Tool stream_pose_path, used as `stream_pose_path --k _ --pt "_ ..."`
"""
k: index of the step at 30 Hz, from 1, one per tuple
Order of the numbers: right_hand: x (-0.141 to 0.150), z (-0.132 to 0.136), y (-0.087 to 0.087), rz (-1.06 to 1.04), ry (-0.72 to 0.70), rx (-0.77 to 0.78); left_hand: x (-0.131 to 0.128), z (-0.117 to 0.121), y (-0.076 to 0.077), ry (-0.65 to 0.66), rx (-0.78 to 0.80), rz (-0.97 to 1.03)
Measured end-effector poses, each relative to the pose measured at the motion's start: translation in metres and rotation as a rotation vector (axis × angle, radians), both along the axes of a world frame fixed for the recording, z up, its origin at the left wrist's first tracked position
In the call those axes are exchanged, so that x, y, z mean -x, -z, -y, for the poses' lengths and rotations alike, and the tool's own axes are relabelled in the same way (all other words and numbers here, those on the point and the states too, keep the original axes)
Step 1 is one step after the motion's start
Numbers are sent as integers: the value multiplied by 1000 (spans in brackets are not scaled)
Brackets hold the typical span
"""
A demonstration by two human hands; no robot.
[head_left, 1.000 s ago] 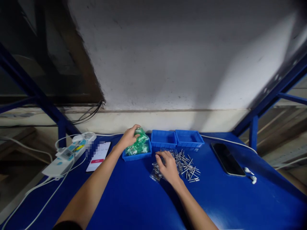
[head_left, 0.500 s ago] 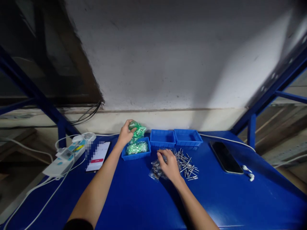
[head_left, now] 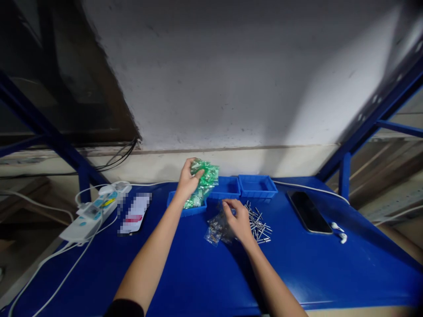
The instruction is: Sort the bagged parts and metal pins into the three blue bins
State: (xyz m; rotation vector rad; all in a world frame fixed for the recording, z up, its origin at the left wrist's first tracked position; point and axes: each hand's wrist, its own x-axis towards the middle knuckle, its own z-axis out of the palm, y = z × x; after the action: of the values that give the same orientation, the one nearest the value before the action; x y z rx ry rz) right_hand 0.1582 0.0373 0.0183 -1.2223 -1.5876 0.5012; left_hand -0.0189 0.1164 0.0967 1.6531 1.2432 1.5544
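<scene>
- My left hand (head_left: 189, 178) grips a green plastic bundle (head_left: 210, 174), held up by the blue tray (head_left: 194, 212) below that hand.
- My right hand (head_left: 239, 218), fingers curled, is at the clear bags (head_left: 215, 228); I can't tell whether it pinches one.
- Metal rods (head_left: 261, 226) lie just right of it.

the left hand (head_left: 187, 180) holds green packets (head_left: 210, 174) near a blue bin (head_left: 194, 212); the right hand (head_left: 238, 218) is beside metal rods (head_left: 261, 228).
</scene>
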Motion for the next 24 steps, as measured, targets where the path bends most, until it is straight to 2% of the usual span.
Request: stream_pose_path --k 3,7,11,17,24 --pt "-18 -6 -1 -169 123 46 -31 14 18 55 93 -12" --pt "-44 -10 -1 -316 313 90 -66 33 48 177 225 -141" --pt "-54 -10 0 -350 342 104 -79 39 69 254 289 -189" --pt "-50 -11 1 -323 315 111 -77 32 81 354 389 -300" --pt "-51 -11 2 -316 303 115 -78 32 81 305 502 -475"
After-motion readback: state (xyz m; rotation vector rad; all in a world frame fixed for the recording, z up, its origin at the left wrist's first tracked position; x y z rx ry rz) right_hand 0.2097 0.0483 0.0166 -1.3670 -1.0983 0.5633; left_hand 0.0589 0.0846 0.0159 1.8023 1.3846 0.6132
